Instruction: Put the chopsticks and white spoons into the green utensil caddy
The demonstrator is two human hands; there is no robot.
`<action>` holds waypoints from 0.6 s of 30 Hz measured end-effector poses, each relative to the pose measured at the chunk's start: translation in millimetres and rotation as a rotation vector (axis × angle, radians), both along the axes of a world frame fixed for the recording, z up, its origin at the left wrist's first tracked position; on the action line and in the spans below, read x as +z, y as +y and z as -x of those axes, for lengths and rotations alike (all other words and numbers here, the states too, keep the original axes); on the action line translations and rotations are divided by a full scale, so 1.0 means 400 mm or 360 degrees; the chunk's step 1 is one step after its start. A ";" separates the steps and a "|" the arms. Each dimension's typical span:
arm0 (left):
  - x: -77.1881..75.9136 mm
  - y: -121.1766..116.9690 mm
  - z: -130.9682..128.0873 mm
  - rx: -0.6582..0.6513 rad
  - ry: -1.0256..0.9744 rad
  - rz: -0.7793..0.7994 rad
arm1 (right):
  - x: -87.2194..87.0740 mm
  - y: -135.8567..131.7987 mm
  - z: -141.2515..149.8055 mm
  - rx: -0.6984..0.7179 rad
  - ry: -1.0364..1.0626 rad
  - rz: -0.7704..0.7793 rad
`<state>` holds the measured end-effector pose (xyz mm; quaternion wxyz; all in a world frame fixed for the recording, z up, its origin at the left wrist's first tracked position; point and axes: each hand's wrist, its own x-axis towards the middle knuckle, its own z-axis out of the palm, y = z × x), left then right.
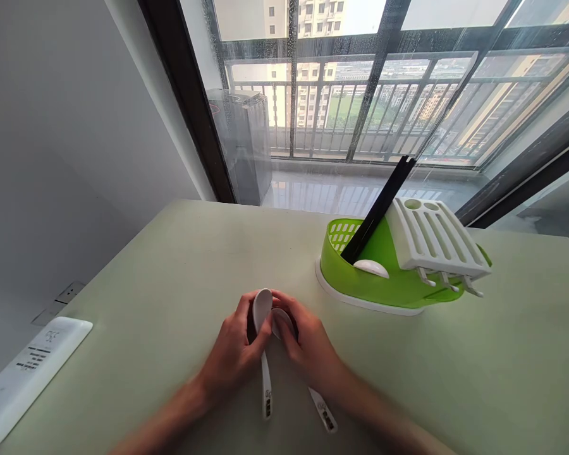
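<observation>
Pale green tabletop (pixel 208 253) beside a window: the left hand (pixel 239 338) and right hand (pixel 308 341), fingers curled closed, each grip a white spoon (pixel 262 306) by its bowl, left of the green rack (pixel 379 284), which holds black chopsticks (pixel 377 212).

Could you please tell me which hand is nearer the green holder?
Right. The right hand is left of the green holder, on its near side; the left hand is farther left.

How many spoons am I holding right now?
2: one spoon in your left hand, another spoon in your right hand. Your fingers could hide more.
</observation>
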<state>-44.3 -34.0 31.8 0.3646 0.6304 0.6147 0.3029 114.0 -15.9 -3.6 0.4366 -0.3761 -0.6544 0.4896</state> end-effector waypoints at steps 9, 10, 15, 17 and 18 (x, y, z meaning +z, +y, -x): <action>0.012 0.002 0.001 0.0054 -0.0144 0.0057 | 0.000 0.008 0.003 -0.0058 0.0052 0.0067; 0.012 0.002 0.001 0.0071 -0.0176 0.0064 | 0.003 0.007 0.004 -0.0076 0.0058 0.0085; 0.009 0.010 0.002 0.0184 -0.0633 0.0098 | 0.038 -0.020 0.017 -0.0144 0.0072 -0.0033; 0.012 0.014 0.002 0.0259 -0.0805 0.0124 | 0.069 -0.036 0.020 -0.0135 0.0008 -0.0106; 0.014 0.017 0.002 0.0298 -0.0858 0.0151 | 0.088 -0.043 0.021 -0.0125 -0.0047 -0.0145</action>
